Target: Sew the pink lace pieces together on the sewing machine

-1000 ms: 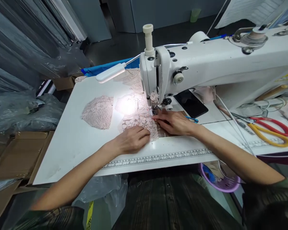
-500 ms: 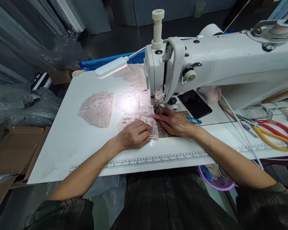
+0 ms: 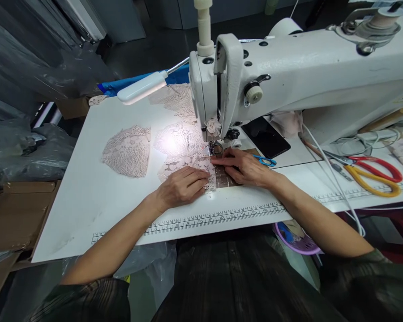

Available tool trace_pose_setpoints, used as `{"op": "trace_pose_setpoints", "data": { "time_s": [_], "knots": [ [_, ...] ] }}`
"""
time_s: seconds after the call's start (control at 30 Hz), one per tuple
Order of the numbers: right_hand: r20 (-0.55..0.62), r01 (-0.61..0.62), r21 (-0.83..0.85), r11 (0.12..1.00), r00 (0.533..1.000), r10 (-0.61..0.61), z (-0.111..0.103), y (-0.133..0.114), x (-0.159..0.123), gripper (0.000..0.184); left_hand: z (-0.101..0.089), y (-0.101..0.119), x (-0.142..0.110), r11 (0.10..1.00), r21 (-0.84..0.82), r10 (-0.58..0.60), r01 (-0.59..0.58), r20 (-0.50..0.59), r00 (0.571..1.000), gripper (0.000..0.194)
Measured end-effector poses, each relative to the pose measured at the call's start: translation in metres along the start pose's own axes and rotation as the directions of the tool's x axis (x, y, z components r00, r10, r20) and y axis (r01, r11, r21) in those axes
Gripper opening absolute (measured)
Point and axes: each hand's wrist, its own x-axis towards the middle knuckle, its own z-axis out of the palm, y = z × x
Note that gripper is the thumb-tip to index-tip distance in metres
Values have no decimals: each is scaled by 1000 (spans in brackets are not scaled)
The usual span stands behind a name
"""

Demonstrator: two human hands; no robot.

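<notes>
A pale pink lace piece (image 3: 184,162) lies under the needle and presser foot (image 3: 215,148) of a white sewing machine (image 3: 289,85). My left hand (image 3: 184,185) rests on the near part of this lace, palm down, fingers lightly bent and side by side. From the right, my right hand (image 3: 243,167) reaches to the lace edge just before the presser foot. Its index finger is stretched along the edge, the other fingers are curled, and the fingertips meet the lace. The thumb is mostly hidden. Blue thread snips (image 3: 266,161) lie beside the right hand.
Left of the machine lies a shaped lace cup (image 3: 127,151), with more lace (image 3: 179,100) behind. A lamp (image 3: 143,88) shines on the work. A black phone (image 3: 267,136) and red-and-yellow-handled scissors (image 3: 372,176) are at right. A printed ruler (image 3: 201,219) follows the front edge.
The whole view has shifted, with the machine and table now slightly further left and up. Both hands keep nearly the same places on the lace.
</notes>
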Motion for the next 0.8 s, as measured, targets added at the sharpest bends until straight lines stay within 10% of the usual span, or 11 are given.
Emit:
{"op": "trace_pose_setpoints", "data": {
  "time_s": [0.8],
  "knots": [
    [109, 89, -39, 995, 990, -85, -7, -18, -4, 37, -5, 3, 4, 991, -24, -128, 130, 67, 990, 22]
  ]
}}
